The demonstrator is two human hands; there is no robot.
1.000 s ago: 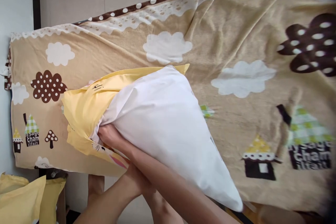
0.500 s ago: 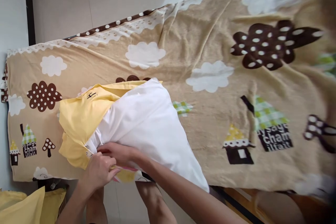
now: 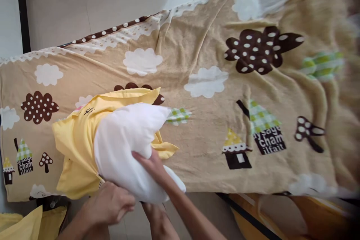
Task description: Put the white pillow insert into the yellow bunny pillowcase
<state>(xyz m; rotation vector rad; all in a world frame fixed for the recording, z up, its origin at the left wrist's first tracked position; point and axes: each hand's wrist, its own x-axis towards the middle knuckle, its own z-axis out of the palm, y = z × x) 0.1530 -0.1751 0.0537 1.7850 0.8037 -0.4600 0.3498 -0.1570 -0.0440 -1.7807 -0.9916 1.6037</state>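
A white pillow (image 3: pixel 123 146) lies at the near edge of the bed, its left part tucked inside a yellow pillowcase (image 3: pixel 75 138). My right hand (image 3: pixel 152 165) presses flat into the pillow's right side, fingers stretched against the white fabric. Below the pillow my left hand (image 3: pixel 108 204) is curled closed at the pillowcase's lower edge, by the look of it gripping the yellow fabric. Most of the pillow's left end is hidden by the case.
The bed is covered by a tan blanket (image 3: pixel 213 120) printed with clouds, dotted trees and small houses. More yellow pillowcases (image 3: pixel 25 225) lie at the bottom left. A wooden bed frame edge (image 3: pixel 270 213) shows at the bottom right. A wall runs behind the bed.
The pillow has been pushed further left into the yellow case and looks bunched and shorter. My right hand moved from the case's opening to the pillow's right side; my left hand dropped lower.
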